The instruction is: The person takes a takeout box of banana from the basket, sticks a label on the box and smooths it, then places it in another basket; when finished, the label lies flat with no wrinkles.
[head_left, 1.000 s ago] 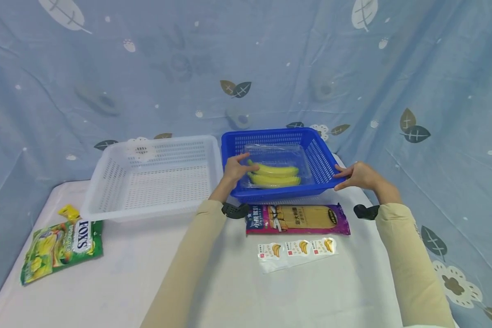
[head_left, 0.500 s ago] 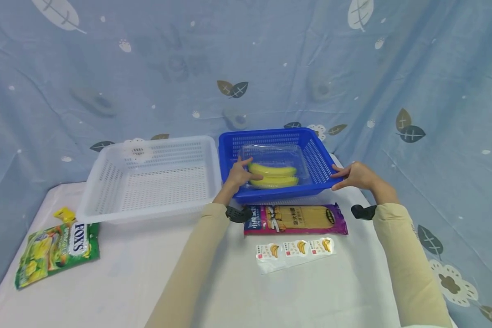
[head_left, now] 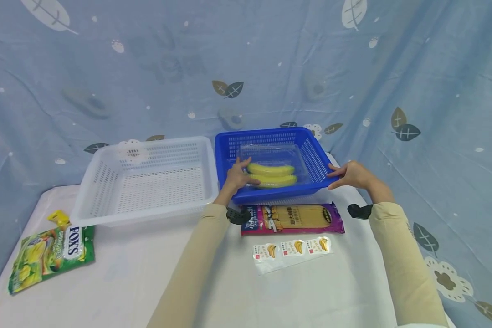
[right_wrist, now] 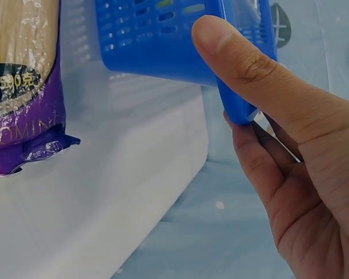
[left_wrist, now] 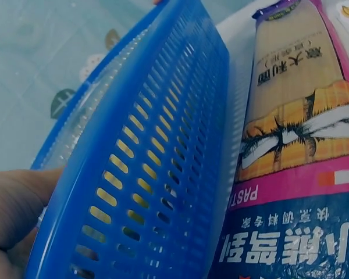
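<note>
A clear plastic box (head_left: pixel 272 155) with two bananas (head_left: pixel 272 176) in it lies inside the blue basket (head_left: pixel 279 196). My left hand (head_left: pixel 235 177) reaches into that basket at the box's left end, thumb and forefinger spread apart. Whether those fingers grip the box is hidden; in the left wrist view the basket's perforated wall (left_wrist: pixel 157 133) covers most of the hand. My right hand (head_left: pixel 352 175) pinches the basket's right front corner. The right wrist view shows the thumb (right_wrist: pixel 244 61) on top of the rim and the fingers beneath it.
A white basket (head_left: pixel 147 214) stands left of the blue one. In front of the blue basket lie a spaghetti packet (head_left: pixel 299 217) and a strip of banana stickers (head_left: pixel 293 251). A green Fox's candy bag (head_left: pixel 51 255) and a small yellow wrapped candy (head_left: pixel 58 217) lie at the left.
My left hand has moved slightly down and in against the box's left end. The right hand keeps hold of the basket corner. The whole view has shifted a little sideways.
</note>
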`<state>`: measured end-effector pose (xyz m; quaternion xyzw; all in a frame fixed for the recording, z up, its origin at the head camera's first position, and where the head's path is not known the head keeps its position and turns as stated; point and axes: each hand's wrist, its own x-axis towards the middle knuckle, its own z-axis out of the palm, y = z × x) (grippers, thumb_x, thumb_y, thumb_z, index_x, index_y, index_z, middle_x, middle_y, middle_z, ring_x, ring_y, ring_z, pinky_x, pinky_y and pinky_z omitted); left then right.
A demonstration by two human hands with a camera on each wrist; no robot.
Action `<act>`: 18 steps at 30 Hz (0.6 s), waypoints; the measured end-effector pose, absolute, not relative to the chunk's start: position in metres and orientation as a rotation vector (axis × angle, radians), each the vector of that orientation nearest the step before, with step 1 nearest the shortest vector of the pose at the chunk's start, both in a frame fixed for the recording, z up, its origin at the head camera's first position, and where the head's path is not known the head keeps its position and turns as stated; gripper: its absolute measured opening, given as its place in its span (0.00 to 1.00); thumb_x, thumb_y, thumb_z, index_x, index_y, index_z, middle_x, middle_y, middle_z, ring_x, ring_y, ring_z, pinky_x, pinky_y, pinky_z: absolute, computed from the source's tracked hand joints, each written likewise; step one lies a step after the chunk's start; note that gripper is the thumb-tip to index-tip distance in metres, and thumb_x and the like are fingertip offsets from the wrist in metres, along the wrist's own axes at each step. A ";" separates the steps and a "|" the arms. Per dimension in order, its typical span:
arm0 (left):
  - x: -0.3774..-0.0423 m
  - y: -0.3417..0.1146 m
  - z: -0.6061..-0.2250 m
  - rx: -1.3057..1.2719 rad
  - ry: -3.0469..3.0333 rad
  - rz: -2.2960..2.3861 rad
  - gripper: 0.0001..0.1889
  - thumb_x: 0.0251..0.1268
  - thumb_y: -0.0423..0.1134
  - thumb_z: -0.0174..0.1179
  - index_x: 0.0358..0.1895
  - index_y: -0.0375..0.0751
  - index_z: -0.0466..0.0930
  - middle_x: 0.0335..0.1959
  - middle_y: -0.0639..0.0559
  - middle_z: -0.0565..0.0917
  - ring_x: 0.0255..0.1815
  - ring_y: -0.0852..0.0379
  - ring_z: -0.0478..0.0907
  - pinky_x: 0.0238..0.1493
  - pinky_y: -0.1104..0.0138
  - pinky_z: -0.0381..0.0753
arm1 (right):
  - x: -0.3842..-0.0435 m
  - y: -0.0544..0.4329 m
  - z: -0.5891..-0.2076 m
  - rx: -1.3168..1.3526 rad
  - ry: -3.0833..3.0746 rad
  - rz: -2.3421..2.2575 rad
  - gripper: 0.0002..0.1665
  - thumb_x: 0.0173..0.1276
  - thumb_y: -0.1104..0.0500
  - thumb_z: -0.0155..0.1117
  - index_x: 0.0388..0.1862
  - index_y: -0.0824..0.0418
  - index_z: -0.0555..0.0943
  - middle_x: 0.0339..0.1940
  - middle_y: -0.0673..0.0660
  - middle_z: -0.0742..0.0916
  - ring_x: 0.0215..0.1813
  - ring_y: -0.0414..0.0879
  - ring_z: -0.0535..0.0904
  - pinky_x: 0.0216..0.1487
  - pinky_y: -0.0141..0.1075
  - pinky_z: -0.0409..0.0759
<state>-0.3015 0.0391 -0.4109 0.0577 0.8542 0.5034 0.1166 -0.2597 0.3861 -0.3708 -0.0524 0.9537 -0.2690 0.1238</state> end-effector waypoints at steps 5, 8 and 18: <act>-0.302 0.038 -0.412 0.198 2.572 1.530 0.47 0.48 0.36 0.75 0.73 0.44 0.58 0.77 0.40 0.45 0.75 0.34 0.39 0.70 0.47 0.55 | -0.261 0.387 -0.373 -0.170 2.787 -0.795 0.27 0.57 0.56 0.75 0.52 0.68 0.81 0.67 0.65 0.67 0.53 0.63 0.75 0.46 0.44 0.69; -0.303 0.039 -0.413 0.213 2.628 1.587 0.40 0.47 0.38 0.76 0.67 0.43 0.69 0.76 0.39 0.52 0.75 0.36 0.44 0.70 0.48 0.58 | -0.262 0.387 -0.372 -0.186 2.792 -0.788 0.26 0.56 0.57 0.75 0.51 0.68 0.81 0.67 0.65 0.68 0.50 0.62 0.76 0.44 0.43 0.69; -0.303 0.035 -0.417 0.329 2.740 1.788 0.20 0.44 0.40 0.77 0.40 0.35 0.83 0.68 0.34 0.65 0.74 0.44 0.55 0.66 0.52 0.66 | -0.262 0.385 -0.371 -0.199 2.795 -0.769 0.27 0.55 0.56 0.76 0.50 0.68 0.82 0.67 0.64 0.69 0.40 0.55 0.77 0.42 0.40 0.68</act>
